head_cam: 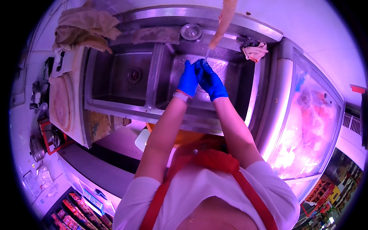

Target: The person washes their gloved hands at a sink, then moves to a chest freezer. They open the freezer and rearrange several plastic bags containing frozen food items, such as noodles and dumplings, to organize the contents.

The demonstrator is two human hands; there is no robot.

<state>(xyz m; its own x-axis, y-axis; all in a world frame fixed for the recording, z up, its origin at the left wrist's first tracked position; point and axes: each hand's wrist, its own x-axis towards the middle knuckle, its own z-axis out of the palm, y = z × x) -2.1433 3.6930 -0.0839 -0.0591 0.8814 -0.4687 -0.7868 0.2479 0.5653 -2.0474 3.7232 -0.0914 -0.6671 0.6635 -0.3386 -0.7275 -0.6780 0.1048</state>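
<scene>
My left hand (188, 80), in a blue glove with a pale wristband below it, is over the right basin (178, 72) of a metal double sink. Beside it my right hand (211, 82), also blue-gloved, meets it at the fingertips. A thin stream of water falls from a hanging pinkish hose (222, 27) onto the fingers. The fingers overlap and look dark with wet, so whether anything is between them cannot be told. Water shines on the basin floor behind the hands.
A strainer (191, 31) sits on the back ledge, a cloth (255, 52) at its right. The left basin (120, 83) has a drain. Left stand a cutting board (61, 100) and draped cloths (86, 26). A glass-topped freezer (307, 123) with bagged goods borders the right; an orange tub (187, 138) is below.
</scene>
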